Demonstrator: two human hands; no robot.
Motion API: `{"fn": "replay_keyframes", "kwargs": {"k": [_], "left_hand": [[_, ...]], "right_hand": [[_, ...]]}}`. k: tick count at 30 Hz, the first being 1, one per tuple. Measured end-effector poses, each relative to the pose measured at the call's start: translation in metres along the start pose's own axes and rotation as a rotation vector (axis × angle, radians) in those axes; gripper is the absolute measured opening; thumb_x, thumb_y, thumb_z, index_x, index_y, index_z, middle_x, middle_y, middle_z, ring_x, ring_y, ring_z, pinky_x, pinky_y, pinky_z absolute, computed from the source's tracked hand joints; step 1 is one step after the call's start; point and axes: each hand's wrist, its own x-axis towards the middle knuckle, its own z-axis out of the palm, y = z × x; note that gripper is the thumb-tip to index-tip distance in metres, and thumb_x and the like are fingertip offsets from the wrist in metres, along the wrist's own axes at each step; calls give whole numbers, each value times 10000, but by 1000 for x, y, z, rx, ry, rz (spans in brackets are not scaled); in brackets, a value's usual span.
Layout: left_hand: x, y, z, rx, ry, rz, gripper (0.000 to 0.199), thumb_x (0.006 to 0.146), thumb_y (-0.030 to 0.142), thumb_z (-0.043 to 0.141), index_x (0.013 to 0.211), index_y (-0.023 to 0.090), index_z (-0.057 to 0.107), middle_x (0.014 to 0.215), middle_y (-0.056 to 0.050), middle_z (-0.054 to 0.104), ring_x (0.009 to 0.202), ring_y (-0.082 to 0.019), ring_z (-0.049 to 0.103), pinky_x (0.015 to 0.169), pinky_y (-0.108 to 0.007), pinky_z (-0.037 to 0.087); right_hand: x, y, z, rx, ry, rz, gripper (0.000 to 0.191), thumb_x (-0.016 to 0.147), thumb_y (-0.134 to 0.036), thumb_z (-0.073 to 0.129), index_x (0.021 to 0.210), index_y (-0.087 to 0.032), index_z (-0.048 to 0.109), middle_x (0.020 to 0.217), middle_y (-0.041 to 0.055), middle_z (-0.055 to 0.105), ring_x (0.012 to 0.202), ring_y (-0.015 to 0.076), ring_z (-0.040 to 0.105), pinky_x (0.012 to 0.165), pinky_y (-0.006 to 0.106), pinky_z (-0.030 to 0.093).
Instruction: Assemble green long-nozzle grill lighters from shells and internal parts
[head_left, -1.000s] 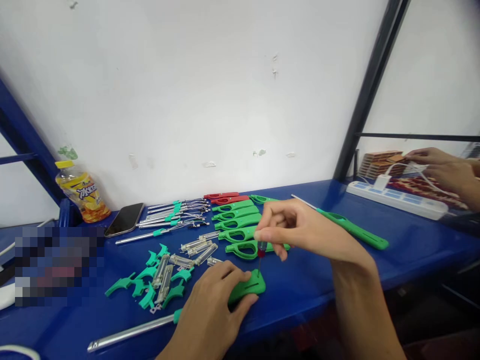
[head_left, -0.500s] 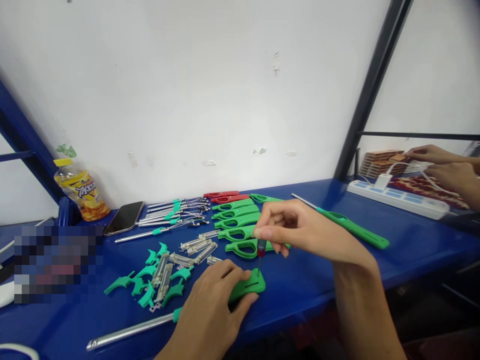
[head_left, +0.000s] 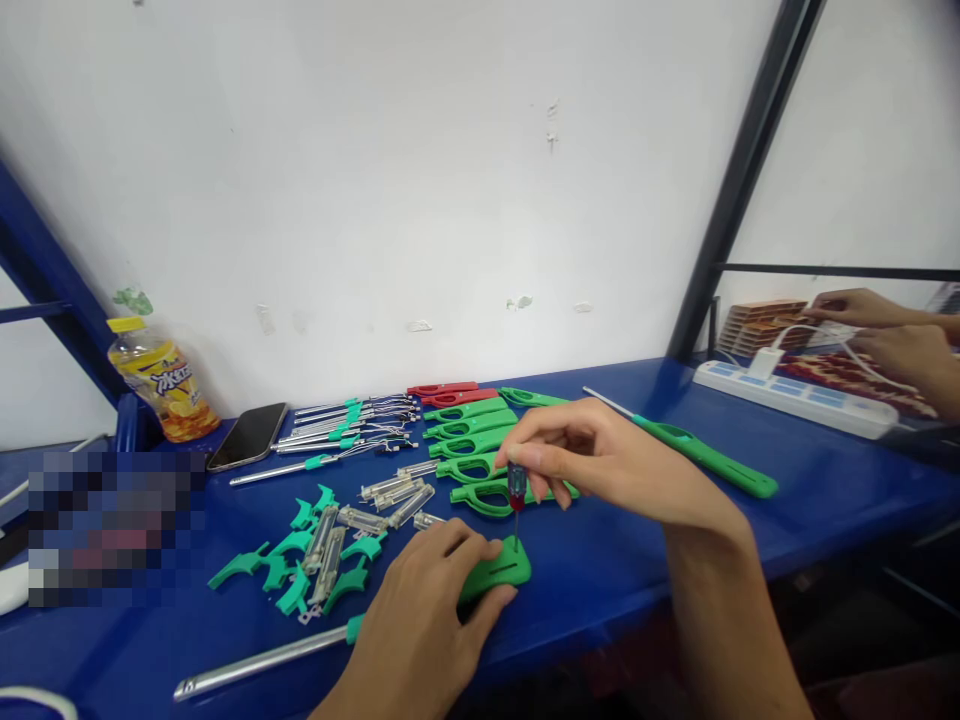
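My left hand (head_left: 427, 610) is closed round the handle of a green long-necked lighter (head_left: 501, 575), pressing it on the blue table. Its metal tube (head_left: 262, 663) sticks out to the left of the hand; the middle is hidden under my fingers. A small screwdriver (head_left: 517, 488) with a dark and red handle stands nearly upright between the thumb and fingers of my right hand (head_left: 574, 450). The screwdriver's tip meets the end of the green handle. Green lighter shells (head_left: 480, 443) lie in a row behind my right hand.
Teal triggers (head_left: 289, 570) and clear lighter tanks (head_left: 394, 493) lie left of my hands. Behind are metal tubes with wires (head_left: 337, 425), a phone (head_left: 250, 437) and a bottle (head_left: 165, 380). An assembled lighter (head_left: 709, 457) and a power strip (head_left: 799, 398) lie right, near another person's hands (head_left: 900, 340).
My right fingers have shifted slightly left and up on the screwdriver, showing more of its handle, which now stands straighter. The left hand and the lighter have stayed in place.
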Motion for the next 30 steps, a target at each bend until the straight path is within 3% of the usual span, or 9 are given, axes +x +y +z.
{"fn": "replay_keyframes", "kwargs": {"k": [5,11,18,26,30], "left_hand": [[0,2,-1,4,-3,-9,189,967,235,737,1156,247,754,1108,-63,730,1020,-294,724,912,-488,618],[1,2,-1,18,11,4,178,958,233,744,1134,244,760,1087,-64,737,994,-290,730,886,-467,625],[1,-1,0,8,-2,4,170,998,268,702,1164,264,740,1124,-55,730,1033,-278,717,926,-454,608],[0,1,-1,12,-5,-7,173,984,246,715,1155,260,741,1119,-52,730,1029,-284,720,921,-465,611],[-1,-1,-1,12,-8,1,177,994,264,705,1167,266,736,1133,-47,730,1040,-283,719,925,-467,609]], "right_hand": [[-1,1,1,27,69,20,253,907,-367,860,822,-203,687,702,-42,703,608,80,547,560,185,429],[-1,-1,-1,-29,35,5,230,973,-429,780,1094,-234,774,585,-81,558,533,86,517,518,208,403],[0,3,2,-6,69,41,301,895,-464,851,839,-205,708,636,-28,673,555,109,555,511,224,431],[2,3,3,13,92,44,363,903,-460,847,787,-213,608,630,-52,656,540,91,518,509,218,388],[1,2,3,-14,110,64,382,869,-465,873,761,-216,605,543,-85,569,495,87,473,475,223,344]]}}
